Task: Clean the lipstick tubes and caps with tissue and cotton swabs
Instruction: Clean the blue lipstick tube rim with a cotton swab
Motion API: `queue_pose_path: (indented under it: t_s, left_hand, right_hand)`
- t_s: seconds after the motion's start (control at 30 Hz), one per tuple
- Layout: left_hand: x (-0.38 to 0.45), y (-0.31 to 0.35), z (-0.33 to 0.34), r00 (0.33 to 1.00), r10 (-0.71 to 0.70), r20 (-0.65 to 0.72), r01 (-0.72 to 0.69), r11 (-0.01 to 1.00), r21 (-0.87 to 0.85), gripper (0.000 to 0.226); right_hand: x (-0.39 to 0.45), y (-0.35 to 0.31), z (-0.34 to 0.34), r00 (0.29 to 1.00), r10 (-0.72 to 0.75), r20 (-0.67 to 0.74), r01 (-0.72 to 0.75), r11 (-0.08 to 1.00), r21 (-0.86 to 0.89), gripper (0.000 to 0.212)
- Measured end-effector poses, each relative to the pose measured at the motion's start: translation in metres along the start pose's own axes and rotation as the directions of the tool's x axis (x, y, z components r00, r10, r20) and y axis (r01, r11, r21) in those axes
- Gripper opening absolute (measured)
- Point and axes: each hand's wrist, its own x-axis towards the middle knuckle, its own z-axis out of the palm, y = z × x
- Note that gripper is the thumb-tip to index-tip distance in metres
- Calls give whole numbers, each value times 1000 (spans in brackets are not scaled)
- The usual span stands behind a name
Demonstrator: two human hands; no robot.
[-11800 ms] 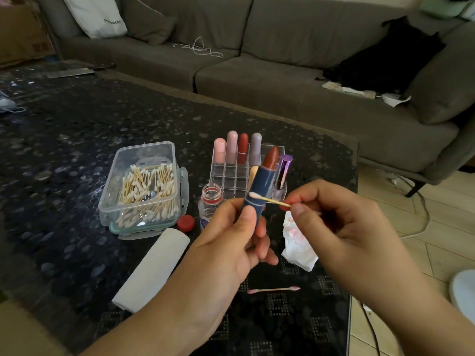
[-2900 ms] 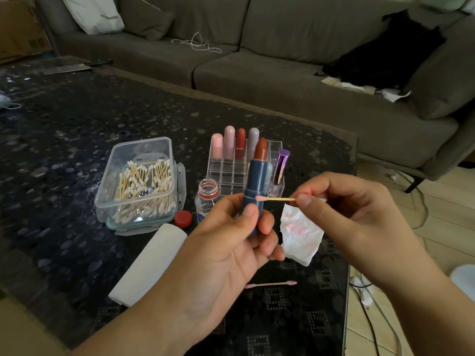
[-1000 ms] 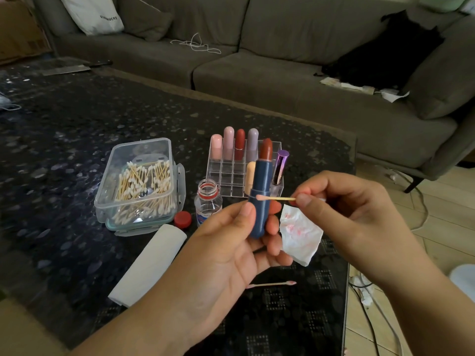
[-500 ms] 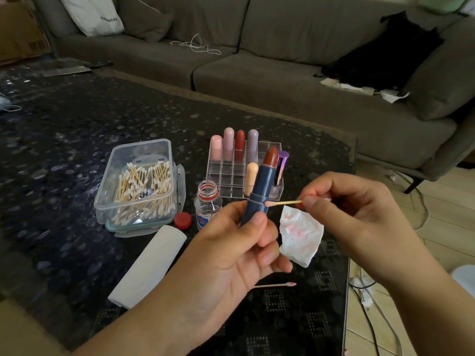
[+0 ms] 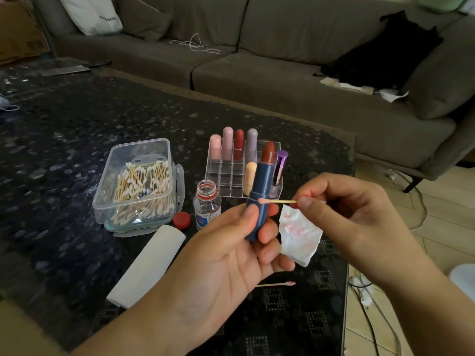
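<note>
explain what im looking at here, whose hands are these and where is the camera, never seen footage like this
There is no machine here: these are a person's two bare hands, filmed by one wide-angle camera worn on the head, looking forward and down.

The left hand holds an open blue lipstick tube upright, with its reddish-brown stick wound up. The right hand pinches a cotton swab in its fingers and puts the pink-stained tip against the tube. A crumpled tissue with red smears shows just below that hand.

On the dark table are a clear box of cotton swabs, a small open bottle with its red cap beside it, a folded white cloth, a clear organiser holding more lipsticks, and a used swab. A grey sofa stands behind.
</note>
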Motion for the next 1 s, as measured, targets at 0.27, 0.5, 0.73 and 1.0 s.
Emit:
queue_pose_path:
  t_s: [0.27, 0.5, 0.73, 1.0]
  left_hand:
    - [-2, 1, -2, 1000, 20, 14, -19, 999, -39, 25]
    - [-1, -1, -8, 996, -7, 91, 11, 999, -38, 26]
    - [-1, -2, -11, 996, -5, 91, 8, 1000, -24, 26]
    - [-2, -1, -11, 991, -55, 125, 64, 996, -63, 24]
  right_hand:
    - [3, 2, -4, 999, 11, -31, -11, 1000, 4, 25]
    - [0, -3, 3, 999, -45, -10, 45, 999, 14, 20]
    - [0, -3, -2, 996, -52, -75, 53, 999, 9, 23]
    - [1, -3, -2, 996, -57, -69, 60, 997, 39, 19]
